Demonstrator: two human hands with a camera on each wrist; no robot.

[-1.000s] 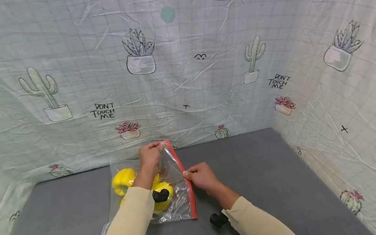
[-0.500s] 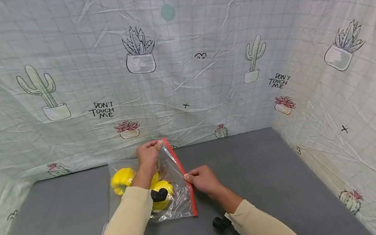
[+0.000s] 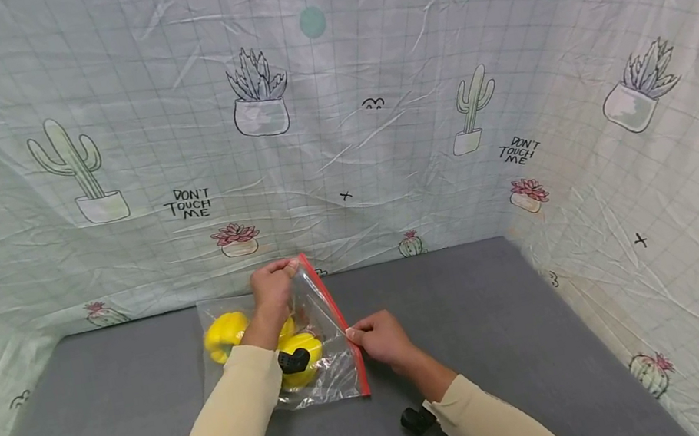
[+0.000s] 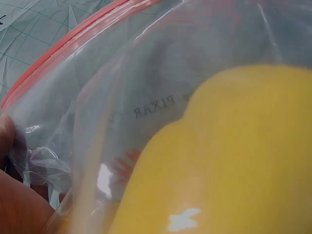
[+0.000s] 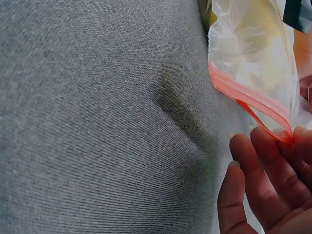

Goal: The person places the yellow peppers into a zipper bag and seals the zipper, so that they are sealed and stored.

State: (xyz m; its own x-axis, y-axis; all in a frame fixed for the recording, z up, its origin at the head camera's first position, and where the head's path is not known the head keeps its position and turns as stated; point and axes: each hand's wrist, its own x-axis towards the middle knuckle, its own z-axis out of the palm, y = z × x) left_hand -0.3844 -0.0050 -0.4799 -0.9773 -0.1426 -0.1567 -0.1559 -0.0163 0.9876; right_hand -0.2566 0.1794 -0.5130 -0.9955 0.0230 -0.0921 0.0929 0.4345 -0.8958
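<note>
A clear zip bag [image 3: 337, 388] with a red zip strip [image 3: 327, 301] lies on the grey table, its strip side to the right. Inside are yellow bell peppers [image 3: 225, 335]; my left forearm partly covers them. One pepper [image 4: 234, 156] fills much of the left wrist view behind the plastic. At the strip's far end, my left hand [image 3: 273, 291] pinches the bag's corner. Lower along the strip, my right hand [image 3: 381, 339] pinches the red edge between thumb and fingers. In the right wrist view, the strip's two edges [image 5: 251, 95] stand apart near my fingertips.
The grey table [image 3: 482, 335] extends around the bag. Behind and to the right hangs a pale sheet [image 3: 337, 150] printed with cacti, meeting the table's far edge just beyond the bag. A black wrist camera [image 3: 416, 420] sits by my right cuff.
My right hand has slid down along the red strip, toward me. My left hand has shifted slightly left and away with the bag's corner. Both grips on the bag are kept.
</note>
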